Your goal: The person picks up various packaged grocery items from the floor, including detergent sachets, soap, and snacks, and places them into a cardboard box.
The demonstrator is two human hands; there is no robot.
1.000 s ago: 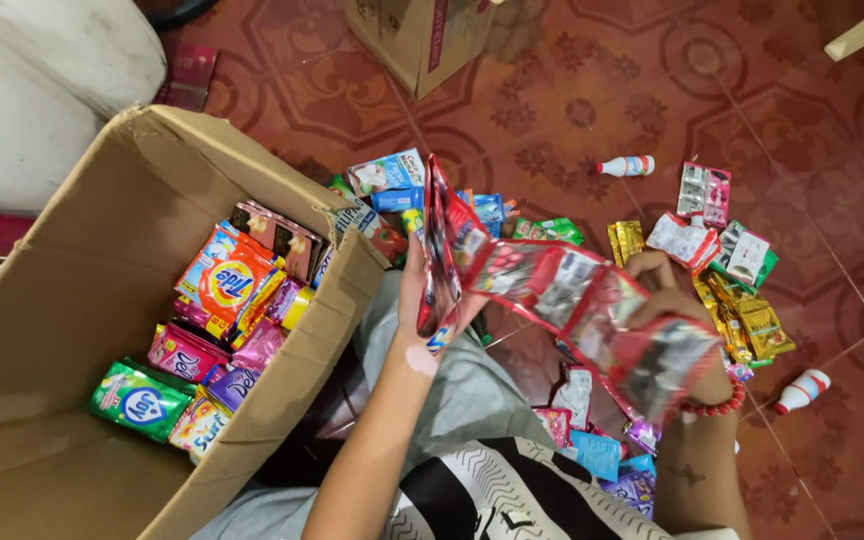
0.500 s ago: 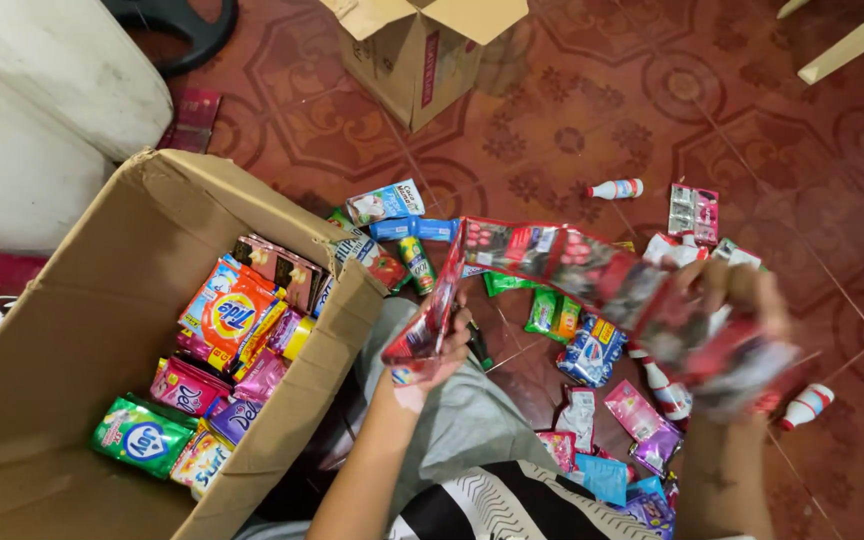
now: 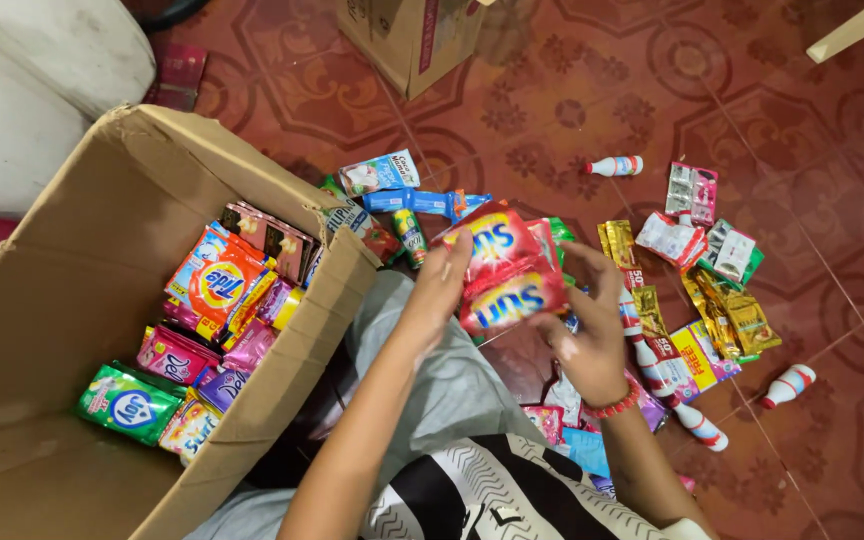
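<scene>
Both hands hold a folded strip of red sachets above the floor, in front of my knee. My left hand grips its left edge with fingers raised. My right hand, with a red bead bracelet at the wrist, supports it from the right and below. Left of my hands stands a big open cardboard box with colourful sachet packs stacked along its right wall and a green pack near its bottom.
Loose sachets lie scattered on the red patterned tile floor: blue ones, gold ones, pink and green ones. Small white bottles lie about. A second cardboard box stands at the far side. White cushion at left.
The long strip of red sachets, stretched out between my hands a second ago, has been folded together into a compact bundle, and my hands have come close.
</scene>
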